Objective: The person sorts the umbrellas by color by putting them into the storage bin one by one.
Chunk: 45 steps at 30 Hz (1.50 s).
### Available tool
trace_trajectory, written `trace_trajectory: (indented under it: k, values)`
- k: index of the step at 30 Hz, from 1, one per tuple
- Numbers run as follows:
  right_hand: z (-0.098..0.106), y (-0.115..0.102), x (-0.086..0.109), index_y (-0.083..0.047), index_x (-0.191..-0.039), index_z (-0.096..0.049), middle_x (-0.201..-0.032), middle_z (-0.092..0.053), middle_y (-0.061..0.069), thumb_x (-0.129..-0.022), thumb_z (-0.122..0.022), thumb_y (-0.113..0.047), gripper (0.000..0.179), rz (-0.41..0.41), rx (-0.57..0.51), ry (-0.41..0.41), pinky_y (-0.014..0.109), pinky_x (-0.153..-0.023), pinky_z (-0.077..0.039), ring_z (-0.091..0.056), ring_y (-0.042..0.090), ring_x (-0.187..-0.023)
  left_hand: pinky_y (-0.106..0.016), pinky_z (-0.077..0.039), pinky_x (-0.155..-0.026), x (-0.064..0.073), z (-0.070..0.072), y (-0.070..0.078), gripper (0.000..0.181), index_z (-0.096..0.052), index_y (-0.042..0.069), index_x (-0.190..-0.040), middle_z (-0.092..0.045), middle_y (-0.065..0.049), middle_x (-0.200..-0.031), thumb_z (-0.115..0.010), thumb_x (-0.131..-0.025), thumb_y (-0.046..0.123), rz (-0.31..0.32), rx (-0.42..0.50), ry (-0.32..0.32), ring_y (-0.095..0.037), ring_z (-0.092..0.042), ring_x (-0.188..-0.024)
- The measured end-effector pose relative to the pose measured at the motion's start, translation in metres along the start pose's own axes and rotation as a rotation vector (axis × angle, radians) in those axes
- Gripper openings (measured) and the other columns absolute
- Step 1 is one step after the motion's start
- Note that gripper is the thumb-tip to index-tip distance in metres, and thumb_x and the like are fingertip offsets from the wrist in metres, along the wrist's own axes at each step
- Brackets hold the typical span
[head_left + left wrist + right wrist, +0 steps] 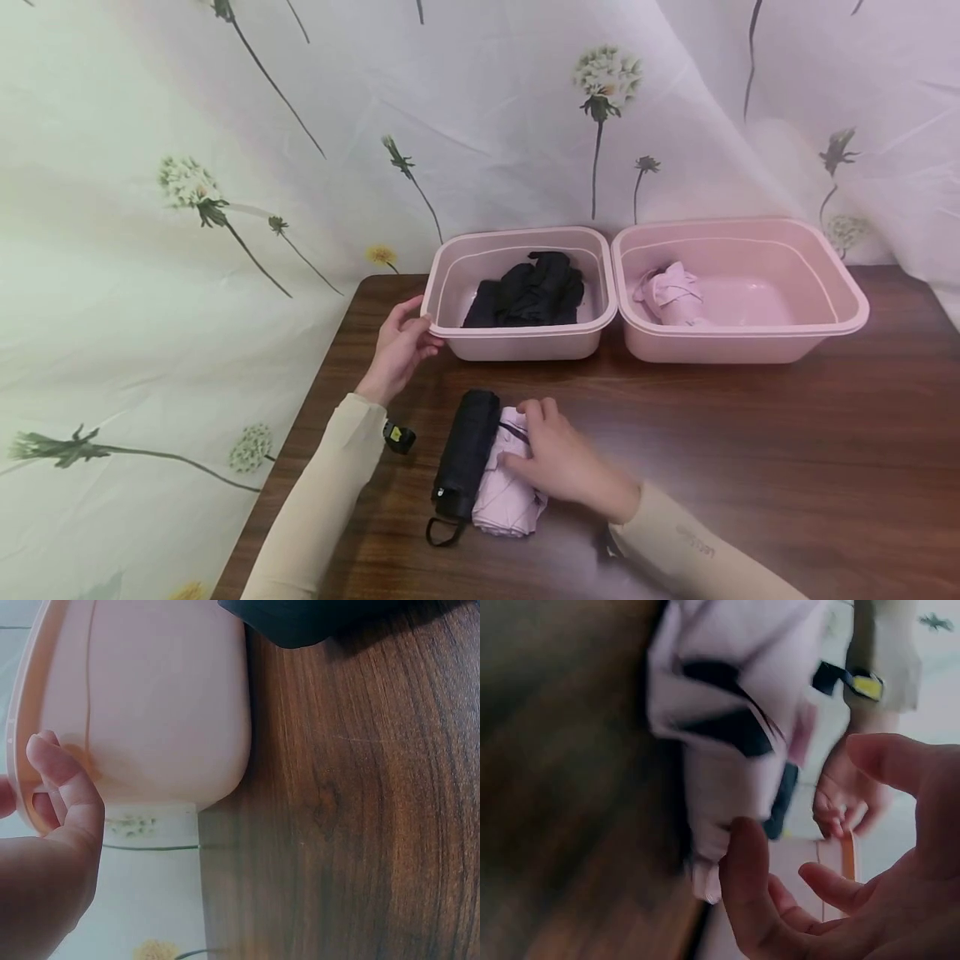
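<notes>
My left hand (401, 350) pinches the left corner of the left pink plastic basin (525, 343), thumb over the rim and fingers below it. In the left wrist view the hand (67, 802) curls at the rim's edge. Over a folded pale pink umbrella (504, 500) is my right hand (562, 457), fingers spread and loosely bent. A fingertip reaches the umbrella's (727, 780) edge in the right wrist view. Against the umbrella's left side lies a folded black umbrella (467, 450) with a wrist loop at its near end.
Crumpled black fabric (536, 292) lies in the left basin. A second pink basin (712, 348) stands right beside it, with a bundled pale pink fabric item (672, 293) inside. Both stand on the dark wooden table (750, 450), before a flower-printed curtain (487, 108).
</notes>
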State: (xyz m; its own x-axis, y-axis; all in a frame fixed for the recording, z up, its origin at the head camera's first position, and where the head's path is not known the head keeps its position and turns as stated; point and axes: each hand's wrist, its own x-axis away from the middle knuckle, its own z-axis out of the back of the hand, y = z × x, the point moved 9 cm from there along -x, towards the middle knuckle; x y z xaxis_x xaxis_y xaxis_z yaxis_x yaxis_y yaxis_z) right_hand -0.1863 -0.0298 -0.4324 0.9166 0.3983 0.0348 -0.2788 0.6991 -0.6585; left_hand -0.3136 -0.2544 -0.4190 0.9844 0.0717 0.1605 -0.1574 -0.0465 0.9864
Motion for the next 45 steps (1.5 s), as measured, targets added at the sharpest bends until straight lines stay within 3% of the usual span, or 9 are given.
trace_trajectory:
  k: [3,7,13,22,26,33,35,40,45]
  values:
    - [-0.011,-0.002,0.004,-0.003,-0.128,-0.045,-0.112,-0.046,0.017,-0.079,-0.071,-0.045,0.07,0.011,0.044,-0.022,0.04,-0.067,-0.051,-0.055,0.027,-0.09,-0.022,-0.054,-0.06,0.0,0.001,0.0,0.047,-0.037,0.016,-0.143,-0.06,-0.014,-0.101,-0.051,-0.099,0.011,0.004,-0.004,0.0,-0.012,-0.063,-0.068]
    - [-0.021,-0.002,0.006,-0.002,-0.132,-0.042,-0.12,-0.042,0.02,-0.078,-0.071,-0.052,0.079,-0.011,0.072,-0.06,0.036,-0.058,-0.048,-0.055,0.029,-0.092,-0.022,-0.054,-0.06,0.001,0.001,0.0,0.046,-0.038,0.017,-0.142,-0.06,-0.009,-0.097,-0.05,-0.099,0.011,0.004,-0.004,0.002,-0.012,-0.064,-0.068]
    - [-0.029,-0.006,0.007,-0.003,-0.131,-0.043,-0.124,-0.04,0.019,-0.074,-0.074,-0.051,0.081,-0.019,0.104,-0.066,0.034,-0.05,-0.043,-0.054,0.032,-0.093,-0.022,-0.054,-0.058,0.0,0.0,-0.001,0.047,-0.036,0.015,-0.143,-0.06,-0.012,-0.098,-0.05,-0.099,0.01,0.001,0.013,-0.004,-0.011,-0.064,-0.066]
    - [-0.032,-0.013,0.007,-0.008,-0.134,-0.042,-0.126,-0.039,0.015,-0.069,-0.075,-0.045,0.082,0.012,0.169,-0.054,0.034,-0.049,-0.042,-0.054,0.031,-0.093,-0.021,-0.053,-0.058,-0.001,0.002,-0.001,0.046,-0.037,0.016,-0.143,-0.063,-0.003,-0.09,-0.05,-0.099,0.011,0.003,0.016,-0.002,-0.011,-0.063,-0.066]
    - [-0.029,-0.012,0.007,-0.008,-0.13,-0.045,-0.127,-0.039,0.016,-0.066,-0.078,-0.042,0.08,0.011,0.164,-0.08,0.037,-0.051,-0.043,-0.055,0.031,-0.091,-0.021,-0.053,-0.059,0.001,0.001,-0.001,0.046,-0.037,0.017,-0.143,-0.062,-0.005,-0.093,-0.05,-0.099,0.012,0.005,0.007,-0.006,-0.011,-0.063,-0.066]
    - [-0.019,-0.004,0.007,-0.008,-0.123,-0.049,-0.132,-0.038,0.02,-0.06,-0.079,-0.032,0.074,0.005,0.135,-0.117,0.043,-0.062,-0.049,-0.054,0.036,-0.102,-0.022,-0.053,-0.058,0.0,0.0,-0.001,0.047,-0.036,0.014,-0.143,-0.064,-0.001,-0.088,-0.05,-0.099,0.009,0.004,0.024,-0.008,-0.011,-0.063,-0.065]
    - [-0.016,-0.001,0.008,-0.008,-0.121,-0.05,-0.131,-0.039,0.022,-0.06,-0.08,-0.028,0.072,0.003,0.125,-0.129,0.045,-0.067,-0.051,-0.054,0.036,-0.102,-0.021,-0.053,-0.057,0.0,0.0,-0.001,0.047,-0.036,0.014,-0.143,-0.064,0.0,-0.085,-0.05,-0.099,0.008,0.004,0.035,-0.009,-0.011,-0.063,-0.064]
    - [-0.007,0.003,0.011,-0.011,-0.125,-0.054,-0.112,-0.049,0.019,-0.06,-0.081,-0.029,0.073,-0.019,0.21,-0.164,0.047,-0.065,-0.05,-0.054,0.034,-0.093,-0.022,-0.053,-0.056,-0.002,0.001,-0.002,0.045,-0.038,0.015,-0.142,-0.062,-0.006,-0.09,-0.05,-0.098,0.007,0.01,0.046,0.0,-0.012,-0.063,-0.064]
    - [-0.012,0.004,0.012,-0.012,-0.131,-0.049,-0.101,-0.051,0.017,-0.063,-0.081,-0.035,0.078,-0.048,0.262,-0.213,0.047,-0.066,-0.049,-0.055,0.032,-0.086,-0.022,-0.053,-0.058,0.0,0.001,-0.001,0.046,-0.037,0.015,-0.143,-0.063,-0.004,-0.089,-0.05,-0.098,0.008,0.01,0.038,0.002,-0.013,-0.063,-0.066]
